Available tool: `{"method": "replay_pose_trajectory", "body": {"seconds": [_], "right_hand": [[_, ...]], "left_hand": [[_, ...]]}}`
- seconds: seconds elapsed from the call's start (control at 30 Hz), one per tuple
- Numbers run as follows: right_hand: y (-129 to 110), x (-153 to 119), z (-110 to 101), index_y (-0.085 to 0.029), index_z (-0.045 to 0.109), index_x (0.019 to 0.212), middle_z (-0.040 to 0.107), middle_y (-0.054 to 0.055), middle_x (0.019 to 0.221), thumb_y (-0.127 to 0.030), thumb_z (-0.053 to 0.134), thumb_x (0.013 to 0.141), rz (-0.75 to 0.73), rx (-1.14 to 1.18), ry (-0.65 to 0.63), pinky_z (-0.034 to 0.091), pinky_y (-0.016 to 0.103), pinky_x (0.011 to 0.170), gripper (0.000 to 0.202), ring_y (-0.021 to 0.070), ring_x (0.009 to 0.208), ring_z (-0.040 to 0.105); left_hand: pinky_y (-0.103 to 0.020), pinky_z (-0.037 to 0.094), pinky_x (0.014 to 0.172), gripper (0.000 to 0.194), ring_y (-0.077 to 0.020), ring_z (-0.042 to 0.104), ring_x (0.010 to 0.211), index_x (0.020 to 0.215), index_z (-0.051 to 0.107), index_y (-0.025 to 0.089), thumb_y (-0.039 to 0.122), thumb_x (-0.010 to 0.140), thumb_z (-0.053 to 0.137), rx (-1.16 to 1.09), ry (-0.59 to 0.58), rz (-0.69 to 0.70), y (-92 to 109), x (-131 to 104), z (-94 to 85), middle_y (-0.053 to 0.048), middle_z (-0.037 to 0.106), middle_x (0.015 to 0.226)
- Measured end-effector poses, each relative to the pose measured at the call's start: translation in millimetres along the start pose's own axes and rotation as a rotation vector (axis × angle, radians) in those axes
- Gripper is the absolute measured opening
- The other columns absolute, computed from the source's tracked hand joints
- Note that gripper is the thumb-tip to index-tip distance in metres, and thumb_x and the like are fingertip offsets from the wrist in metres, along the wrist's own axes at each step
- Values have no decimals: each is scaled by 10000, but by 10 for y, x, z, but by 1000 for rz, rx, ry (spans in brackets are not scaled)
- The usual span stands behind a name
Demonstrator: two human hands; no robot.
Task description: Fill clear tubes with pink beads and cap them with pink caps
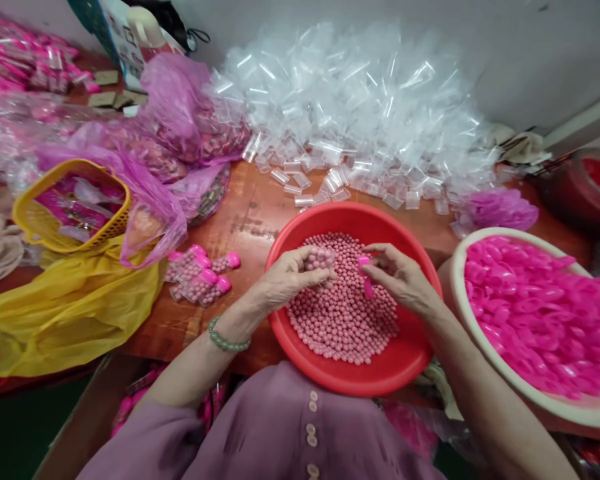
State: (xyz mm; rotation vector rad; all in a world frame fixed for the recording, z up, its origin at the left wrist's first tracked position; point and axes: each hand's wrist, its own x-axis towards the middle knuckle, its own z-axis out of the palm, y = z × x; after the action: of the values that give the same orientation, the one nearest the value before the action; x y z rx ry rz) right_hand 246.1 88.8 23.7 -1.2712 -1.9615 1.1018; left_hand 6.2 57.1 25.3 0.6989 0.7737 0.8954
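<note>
A red basin (pixel 417 340) holds a heap of pink beads (pixel 350 327). Over its left part, my left hand (pixel 295 273) is closed round a small clear container (pixel 321 258) filled with pink beads. My right hand (pixel 397 273), over the basin's right part, pinches a bright pink cap (pixel 364 263); another bit of bright pink shows just under the fingers. A gap separates the container and the cap. To the left of the basin, several bead-filled containers with pink caps (pixel 203 273) lie on the wooden table (pixel 245 220).
A white-rimmed tub (pixel 463 267) of pink caps stands at the right. Clear empty containers (pixel 355 113) are piled at the back. On the left are a yellow basket (pixel 115 230), a yellow bag (pixel 75 310) and purple plastic bags (pixel 175 93). A dark red bucket (pixel 575 193) stands back right.
</note>
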Motion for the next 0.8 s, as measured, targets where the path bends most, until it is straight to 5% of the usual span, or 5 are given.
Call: {"method": "replay_pose_trajectory", "body": {"seconds": [0.17,0.33,0.47,0.7,0.8], "right_hand": [[-235,21,143,-261,532,1071,703,13,856,-418,624,911,-76,437,241,576,312,670,242,174,760,712],[-301,-36,233,-276,482,1094,740,65,978,-488,558,938,-120,402,276,588,359,756,274,216,919,734],[-265,-99,265,-290,458,1118,743,80,1073,-462,477,981,-179,374,346,589,383,804,221,219,1012,722],[-319,-174,348,-261,551,963,752,24,939,-372,695,866,-122,640,346,596,315,776,206,169,846,731],[-299,-200,314,-258,600,973,739,2,901,-334,748,817,-93,584,395,586,283,750,227,150,797,719]], "left_hand": [[-190,483,613,422,-61,584,609,895,626,134,333,624,882,-5,25,65,56,-57,128,36,622,693],[-215,535,738,380,-95,670,736,875,648,126,339,656,873,73,36,117,94,-132,201,-12,696,795],[-215,546,677,439,-114,692,712,916,644,122,391,654,872,57,74,102,19,-111,225,-27,712,807],[-192,506,550,491,-84,630,534,833,583,130,366,559,915,-65,154,61,-82,-33,312,38,637,653],[-184,482,542,458,-62,588,520,788,573,131,329,554,914,-74,155,68,-106,-15,306,53,607,627]]}}
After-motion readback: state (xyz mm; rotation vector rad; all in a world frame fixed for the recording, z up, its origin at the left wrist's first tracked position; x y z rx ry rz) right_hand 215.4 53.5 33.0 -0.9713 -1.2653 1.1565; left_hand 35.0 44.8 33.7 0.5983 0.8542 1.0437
